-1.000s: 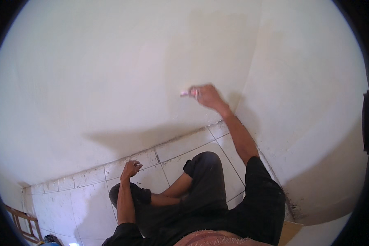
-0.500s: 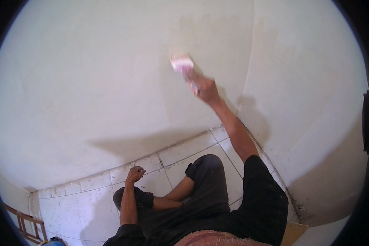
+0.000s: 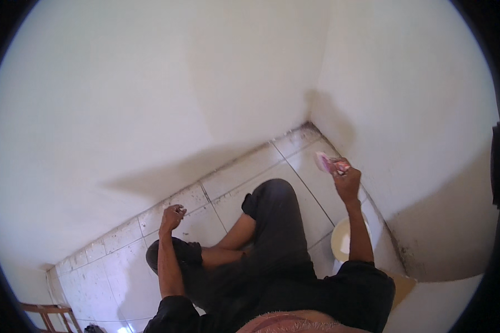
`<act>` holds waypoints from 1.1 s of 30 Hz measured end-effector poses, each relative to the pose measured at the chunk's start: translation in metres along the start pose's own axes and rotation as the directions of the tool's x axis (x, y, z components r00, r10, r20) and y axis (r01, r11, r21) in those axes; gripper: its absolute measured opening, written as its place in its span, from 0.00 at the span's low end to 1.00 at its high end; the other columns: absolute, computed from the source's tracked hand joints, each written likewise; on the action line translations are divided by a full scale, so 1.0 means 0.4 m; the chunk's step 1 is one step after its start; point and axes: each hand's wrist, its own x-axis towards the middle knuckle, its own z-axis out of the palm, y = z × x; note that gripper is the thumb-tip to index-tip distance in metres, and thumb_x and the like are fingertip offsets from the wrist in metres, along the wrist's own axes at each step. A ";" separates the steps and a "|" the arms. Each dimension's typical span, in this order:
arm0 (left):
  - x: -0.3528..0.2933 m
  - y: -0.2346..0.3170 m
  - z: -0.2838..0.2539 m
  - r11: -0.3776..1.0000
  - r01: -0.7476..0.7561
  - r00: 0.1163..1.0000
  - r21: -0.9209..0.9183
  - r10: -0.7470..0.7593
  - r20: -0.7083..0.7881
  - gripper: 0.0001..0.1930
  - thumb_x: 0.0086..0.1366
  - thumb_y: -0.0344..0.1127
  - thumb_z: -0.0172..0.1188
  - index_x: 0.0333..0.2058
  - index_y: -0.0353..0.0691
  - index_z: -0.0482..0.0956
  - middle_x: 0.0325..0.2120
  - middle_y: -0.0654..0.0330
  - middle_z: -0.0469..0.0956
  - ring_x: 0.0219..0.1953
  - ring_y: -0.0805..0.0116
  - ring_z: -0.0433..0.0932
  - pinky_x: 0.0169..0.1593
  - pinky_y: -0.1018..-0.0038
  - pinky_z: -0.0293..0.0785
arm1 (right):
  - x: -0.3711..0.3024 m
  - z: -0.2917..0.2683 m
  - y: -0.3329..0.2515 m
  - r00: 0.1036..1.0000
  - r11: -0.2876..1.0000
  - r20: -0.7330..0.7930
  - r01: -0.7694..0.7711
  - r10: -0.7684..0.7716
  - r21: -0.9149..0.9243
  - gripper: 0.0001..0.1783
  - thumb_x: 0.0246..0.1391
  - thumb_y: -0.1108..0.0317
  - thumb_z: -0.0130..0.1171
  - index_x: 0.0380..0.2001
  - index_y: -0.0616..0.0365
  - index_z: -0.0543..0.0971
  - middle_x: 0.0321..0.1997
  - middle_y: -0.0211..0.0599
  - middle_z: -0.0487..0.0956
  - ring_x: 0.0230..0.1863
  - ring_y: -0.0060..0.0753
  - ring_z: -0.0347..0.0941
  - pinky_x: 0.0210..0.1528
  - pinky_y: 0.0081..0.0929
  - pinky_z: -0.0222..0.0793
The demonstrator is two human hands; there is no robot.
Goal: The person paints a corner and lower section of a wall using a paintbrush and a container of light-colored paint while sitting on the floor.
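My right hand [image 3: 347, 180] is closed around the handle of a paintbrush [image 3: 324, 162], held over the floor tiles near the room's corner. The brush's pale bristles point up and left, away from the wall surface. Beneath my right forearm stands a cream bucket [image 3: 335, 244], partly covered by the arm, with something white inside. My left hand [image 3: 173, 217] hovers beyond my left knee with its fingers curled in. Whether a small thing is held in those fingers is too small to tell.
Pale walls [image 3: 150, 83] meet in a corner ahead, with a dirty joint along the white tiled floor [image 3: 244, 208]. My crossed legs [image 3: 278, 222] take up the middle. A brown wooden frame [image 3: 50, 311] stands at lower left; a tan board [image 3: 403, 288] lies at lower right.
My right hand has brought the brush down from the wall, toward the right and nearer to me. The bucket has come into sight below my forearm. My left hand stays curled near the knee.
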 end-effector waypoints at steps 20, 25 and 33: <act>-0.011 0.029 -0.017 0.997 0.029 0.993 -0.069 -0.020 0.119 0.19 0.62 0.38 0.57 0.46 0.27 0.75 0.28 0.52 0.79 0.27 0.67 0.78 0.33 0.74 0.74 | -0.345 -0.335 0.038 0.843 0.675 -0.114 -0.495 0.526 -0.548 0.14 0.50 0.62 0.61 0.24 0.58 0.69 0.19 0.39 0.73 0.21 0.46 0.72 0.28 0.36 0.69; -0.026 -0.009 -0.029 0.997 -0.024 0.992 -0.071 0.033 0.118 0.18 0.61 0.38 0.58 0.44 0.29 0.76 0.24 0.53 0.79 0.25 0.69 0.78 0.32 0.74 0.72 | -0.461 -0.303 0.129 0.819 0.577 0.003 -0.403 0.574 -0.710 0.15 0.50 0.58 0.59 0.34 0.57 0.73 0.32 0.37 0.78 0.34 0.41 0.75 0.37 0.35 0.65; -0.011 0.053 -0.021 0.999 -0.043 0.999 0.006 0.043 0.023 0.17 0.59 0.38 0.59 0.42 0.32 0.78 0.28 0.51 0.81 0.24 0.66 0.79 0.33 0.71 0.75 | -0.487 -0.307 0.125 0.768 0.630 -0.103 -0.586 0.632 -0.509 0.13 0.48 0.61 0.62 0.25 0.59 0.73 0.23 0.40 0.76 0.27 0.41 0.74 0.34 0.37 0.67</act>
